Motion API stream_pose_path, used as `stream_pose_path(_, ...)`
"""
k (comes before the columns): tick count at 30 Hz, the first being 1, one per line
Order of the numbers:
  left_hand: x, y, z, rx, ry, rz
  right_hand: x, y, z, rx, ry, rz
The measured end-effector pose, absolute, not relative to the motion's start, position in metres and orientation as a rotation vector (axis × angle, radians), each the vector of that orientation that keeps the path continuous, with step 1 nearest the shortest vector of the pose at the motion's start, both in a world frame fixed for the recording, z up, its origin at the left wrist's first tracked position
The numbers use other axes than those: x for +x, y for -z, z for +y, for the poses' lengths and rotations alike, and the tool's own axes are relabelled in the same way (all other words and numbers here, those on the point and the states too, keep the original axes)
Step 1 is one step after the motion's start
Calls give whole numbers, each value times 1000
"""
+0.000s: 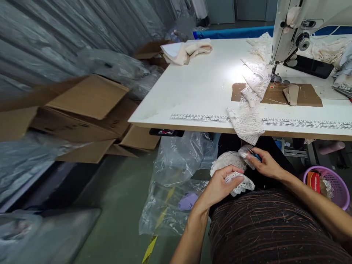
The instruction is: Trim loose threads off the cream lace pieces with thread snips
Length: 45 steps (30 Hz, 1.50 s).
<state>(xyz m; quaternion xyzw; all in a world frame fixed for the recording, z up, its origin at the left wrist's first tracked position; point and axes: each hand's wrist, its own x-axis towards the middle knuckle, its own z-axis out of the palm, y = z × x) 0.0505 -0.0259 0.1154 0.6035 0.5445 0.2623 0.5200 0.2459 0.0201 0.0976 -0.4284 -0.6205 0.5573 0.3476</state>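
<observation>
White lace fabric (239, 183) is pinched between the thumb and fingers of my left hand (224, 183), over my lap. My right hand (262, 161) is closed around a small blue tool (257, 157) that looks like thread snips, partly hidden by the fingers. Its dark tip is at a bunched piece of pale fabric (245, 151) by my right fingertips. More lace (229, 160) lies on my lap beyond my left hand. A long lace strip (251, 106) runs from beside the sewing machine's needle (273, 71) and hangs over the table's front edge.
The sewing machine (287, 33) stands on a white table (192, 91) with a printed ruler along its front. Folded cream fabric (188, 51) lies at the far left corner. Cardboard boxes (88, 99) and plastic bags (176, 161) are leftward. A purple basket (339, 187) sits right.
</observation>
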Motion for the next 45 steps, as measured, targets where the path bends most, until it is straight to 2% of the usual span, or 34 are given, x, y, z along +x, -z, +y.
stream_pose_path(4,55,-127,-28,1569,-844,1354,226,-93,13,-939,-1778,-1473)
stream_pose_path(8,49,-115,-32,1576,-1049,1401,226,-102,0,-902,-2054,-1324)
stream_pose_path(14,27,-84,-45,1140,-787,1054,228,-99,-5,-751,-2108,-1425)
stream_pose_path(17,19,-72,-41,1046,-830,1171,226,-83,1,-917,-1958,-1476)
stream_pose_path(21,13,-53,-20,1250,-958,1525,228,-70,8,-1226,-1342,-1724)
stream_pose_path(24,13,-40,-8,1604,-974,1669,235,-73,9,-1305,-1009,-1626)
stream_pose_path(28,12,-36,-4,1767,-950,1671,245,-91,16,-1337,-950,-1296)
stream_pose_path(33,17,-55,-3,1803,-1008,1617,238,-112,33,-1230,-1225,-1307)
stream_pose_path(36,22,-72,-2,1836,-1072,1574,228,-121,33,-1143,-1271,-1271)
stream_pose_path(39,26,-90,-3,1804,-1166,1526,228,-128,20,-1093,-1115,-1423)
stream_pose_path(45,33,-122,-5,1552,-1433,1459,249,-139,-27,-598,-626,-2275)
